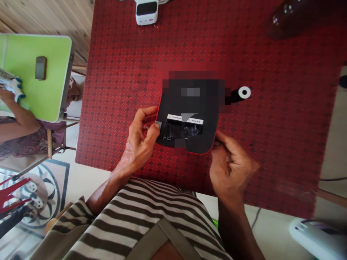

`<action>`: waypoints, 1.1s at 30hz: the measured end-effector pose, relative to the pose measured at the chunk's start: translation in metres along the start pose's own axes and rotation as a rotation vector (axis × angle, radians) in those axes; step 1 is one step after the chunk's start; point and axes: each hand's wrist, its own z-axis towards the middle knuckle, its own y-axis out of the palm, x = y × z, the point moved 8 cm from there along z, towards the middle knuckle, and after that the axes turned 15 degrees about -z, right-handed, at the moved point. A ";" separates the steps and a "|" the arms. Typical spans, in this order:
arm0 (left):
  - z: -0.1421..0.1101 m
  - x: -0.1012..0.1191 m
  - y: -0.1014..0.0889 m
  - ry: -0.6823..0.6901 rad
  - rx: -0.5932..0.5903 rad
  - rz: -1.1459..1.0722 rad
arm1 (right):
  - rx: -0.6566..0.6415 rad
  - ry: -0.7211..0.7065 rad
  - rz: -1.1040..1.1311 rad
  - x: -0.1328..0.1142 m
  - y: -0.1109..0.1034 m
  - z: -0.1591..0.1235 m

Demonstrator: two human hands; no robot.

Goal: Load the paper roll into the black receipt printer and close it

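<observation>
A flat black device [202, 139] with a red edge is held between my two hands above the red patterned tabletop. It has a white warning label and a recess with shiny clear film. Part of it is blurred out by large pixels, so its kind is unclear. My left hand [141, 135] grips its left edge, thumb on a small grey piece [158, 125] at the side. At the lower right corner, the fingers of my right hand [231, 162] are curled and closed on the edge. Right of the device lies a black cylinder with a white ring end [244, 92].
A white charger-like box [146, 14] with ports stands at the table's far side. A dark shiny bottle-like object [287, 21] is at the upper right. Leftward, a person's arm [18, 115] rests by a green table [54, 83] bearing a phone [41, 68].
</observation>
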 end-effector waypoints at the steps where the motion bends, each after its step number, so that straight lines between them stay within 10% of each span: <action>1: 0.001 0.000 0.001 0.006 -0.003 -0.004 | -0.005 0.007 0.006 0.000 0.000 0.000; 12: -0.001 -0.011 -0.006 0.022 0.024 -0.031 | 0.003 -0.156 -0.038 0.003 -0.001 -0.001; 19: 0.008 -0.018 -0.021 0.069 0.016 -0.010 | 0.183 -0.612 -0.287 -0.066 -0.033 0.018; 26: 0.026 -0.036 -0.033 0.154 0.091 0.040 | -0.200 -0.706 -0.348 -0.095 0.039 0.067; 33: 0.020 -0.036 -0.023 0.134 0.058 -0.019 | -0.275 -0.734 -0.430 -0.102 0.078 0.089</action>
